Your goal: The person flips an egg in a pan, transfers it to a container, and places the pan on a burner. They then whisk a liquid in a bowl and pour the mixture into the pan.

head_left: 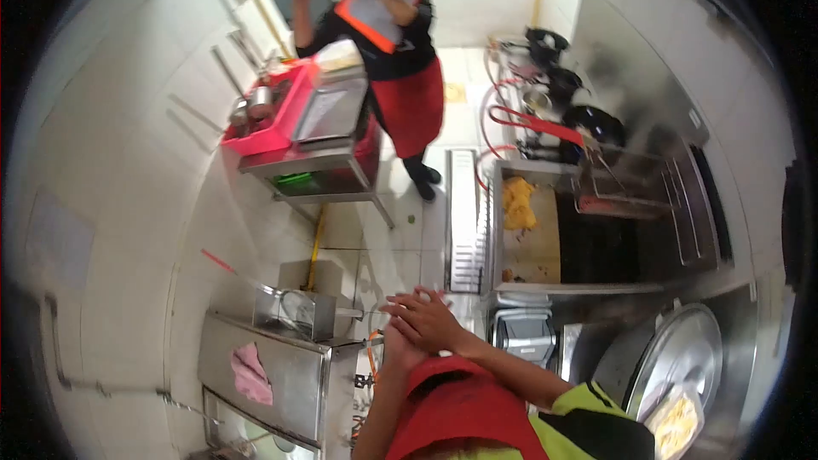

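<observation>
The right hand [430,324] lay over the left hand [402,349] at the lower centre of the frame, palms seemingly turned to each other, which read as the hands meeting or rubbing together rather than working on an object. The right fingers were slightly spread and reached across the left hand; the left fingers were mostly covered, so their state could not be told, nor whether anything lay between the palms. No held object showed. Nearest were the red apron [460,422] just below, the cabinet [294,345] at lower left and the grey bin [524,332] right of the hands. As a judgement, gripping anything with both hands would have called for parting them first. A pink cloth [251,375] lay on the cabinet. Right of centre, a tray [545,243] held yellow food [518,203], and beyond it a red handle [545,125] reached toward a black wok [594,125]. At lower right a tub [677,422] sat by a large round lid [690,341]. Another person [409,106] stood at upper centre, beside a pink crate [281,119] at upper left. No brand, label or writing could be read; the pale panel [60,234] on the left wall was too blurred.
</observation>
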`<state>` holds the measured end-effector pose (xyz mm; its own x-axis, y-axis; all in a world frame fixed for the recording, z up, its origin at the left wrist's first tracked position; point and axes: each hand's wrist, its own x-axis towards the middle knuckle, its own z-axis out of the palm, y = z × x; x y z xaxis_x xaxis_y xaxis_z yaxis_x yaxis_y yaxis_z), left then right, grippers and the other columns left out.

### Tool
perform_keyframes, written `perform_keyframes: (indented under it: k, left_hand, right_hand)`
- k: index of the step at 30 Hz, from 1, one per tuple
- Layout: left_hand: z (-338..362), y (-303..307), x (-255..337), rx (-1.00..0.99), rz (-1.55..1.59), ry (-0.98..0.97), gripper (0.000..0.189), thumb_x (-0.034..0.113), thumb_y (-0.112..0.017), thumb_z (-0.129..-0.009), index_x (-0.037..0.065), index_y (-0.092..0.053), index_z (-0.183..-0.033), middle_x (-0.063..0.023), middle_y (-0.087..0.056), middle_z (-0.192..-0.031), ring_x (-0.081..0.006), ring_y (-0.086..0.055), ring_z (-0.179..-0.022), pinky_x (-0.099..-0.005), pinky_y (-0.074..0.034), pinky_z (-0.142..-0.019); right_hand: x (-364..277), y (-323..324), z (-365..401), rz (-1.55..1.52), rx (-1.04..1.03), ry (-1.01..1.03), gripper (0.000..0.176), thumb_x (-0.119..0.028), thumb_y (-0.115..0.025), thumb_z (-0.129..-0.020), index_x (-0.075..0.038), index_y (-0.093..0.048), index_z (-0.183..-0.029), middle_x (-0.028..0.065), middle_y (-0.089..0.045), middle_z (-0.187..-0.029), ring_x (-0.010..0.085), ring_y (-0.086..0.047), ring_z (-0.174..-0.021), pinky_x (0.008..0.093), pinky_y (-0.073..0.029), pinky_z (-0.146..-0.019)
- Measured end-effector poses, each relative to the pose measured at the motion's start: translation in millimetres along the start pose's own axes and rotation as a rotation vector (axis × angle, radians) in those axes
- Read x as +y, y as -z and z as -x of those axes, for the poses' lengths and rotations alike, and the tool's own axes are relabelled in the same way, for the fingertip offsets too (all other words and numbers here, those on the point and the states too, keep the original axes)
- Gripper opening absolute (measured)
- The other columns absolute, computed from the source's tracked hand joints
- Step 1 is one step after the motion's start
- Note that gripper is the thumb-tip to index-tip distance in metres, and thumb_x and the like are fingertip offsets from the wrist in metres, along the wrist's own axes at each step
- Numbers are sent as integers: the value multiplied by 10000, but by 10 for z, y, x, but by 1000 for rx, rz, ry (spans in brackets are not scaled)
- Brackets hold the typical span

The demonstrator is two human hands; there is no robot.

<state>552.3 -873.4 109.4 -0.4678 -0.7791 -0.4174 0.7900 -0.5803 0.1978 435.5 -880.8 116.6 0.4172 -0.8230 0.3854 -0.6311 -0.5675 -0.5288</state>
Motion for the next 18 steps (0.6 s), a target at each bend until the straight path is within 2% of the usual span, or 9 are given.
perform_keyframes:
  k: [2, 4, 5, 7, 9, 12, 14, 15, 18]
  left_hand:
    - [-40, -173, 212, -81, 2, 97, 477, 477, -391, -1016, 116, -514, -1303, -66, -516, -1369, -247, -483, -1272, -491, -357, -1111]
    - [-91, 13, 538, 33, -2, 0, 514, 517, -388, -1002, 108, -542, -1272, -95, -530, -1381, -265, -568, -1185, -484, -459, -1023]
    - [-156, 33, 679, 42, -5, 38, 514, 517, -388, -1002, 108, -542, -1272, -95, -530, -1381, -265, -568, -1185, -484, -459, -1023]
    - [-294, -88, 975, 56, -34, -110, 510, 517, -392, -995, 110, -557, -1256, -132, -564, -1342, -307, -656, -1037, -447, -551, -853]
    - [-649, 303, 1448, 31, -77, -46, 495, 496, -397, -996, 114, -555, -1267, -143, -579, -1313, -332, -674, -971, -430, -562, -772]
    - [-1142, -69, 1863, 66, -334, 69, 459, 456, -408, -995, 131, -548, -1287, -127, -597, -1269, -329, -663, -1018, -406, -542, -797]
    - [-1468, -304, 2061, 158, -542, -38, 437, 387, -417, -1023, 91, -514, -1330, -90, -591, -1242, -303, -609, -1080, -420, -524, -910]
    - [-1673, -408, 2162, 141, -630, -64, 371, 387, -461, -998, 117, -540, -1240, -66, -596, -1209, -230, -586, -1044, -374, -429, -943]
    - [-2319, -797, 2422, 69, -706, -17, 326, 350, -480, -1004, 110, -533, -1219, -62, -604, -1138, -213, -590, -954, -368, -454, -889]
  right_hand:
    - [116, 9, -225, 69, 44, -24, 404, -366, -546, -967, -213, -562, -1340, 71, -585, -1341, 251, -566, -1209, 401, -406, -1031]
    - [304, 45, -513, 144, 77, -28, 395, -378, -539, -971, -227, -569, -1335, 62, -589, -1339, 243, -565, -1212, 403, -414, -1019]
    - [380, 47, -634, -21, 10, -94, 395, -392, -535, -973, -227, -571, -1330, 64, -591, -1336, 249, -574, -1198, 414, -436, -988]
    - [491, 50, -858, -416, -47, -275, 389, -416, -507, -988, -199, -579, -1302, 113, -640, -1239, 310, -628, -1087, 455, -491, -883]
    - [747, -135, -1004, -402, -140, -397, 394, -420, -503, -991, -189, -570, -1303, 137, -658, -1175, 337, -639, -1041, 458, -497, -866]
    - [1143, -334, -1188, -395, -201, -562, 389, -424, -493, -995, -172, -566, -1282, 184, -691, -1019, 380, -658, -944, 464, -503, -827]
    - [1364, -276, -1342, -386, -283, -635, 324, -357, -510, -998, -148, -543, -1243, 184, -703, -966, 393, -666, -910, 497, -506, -781]
    - [1425, -143, -1419, -420, -259, -653, 278, -290, -538, -981, -133, -555, -1209, 186, -704, -931, 395, -668, -882, 488, -513, -767]
    - [1783, -104, -1535, -405, -143, -726, 294, -256, -552, -965, -137, -575, -1233, 156, -696, -951, 344, -670, -848, 445, -507, -741]
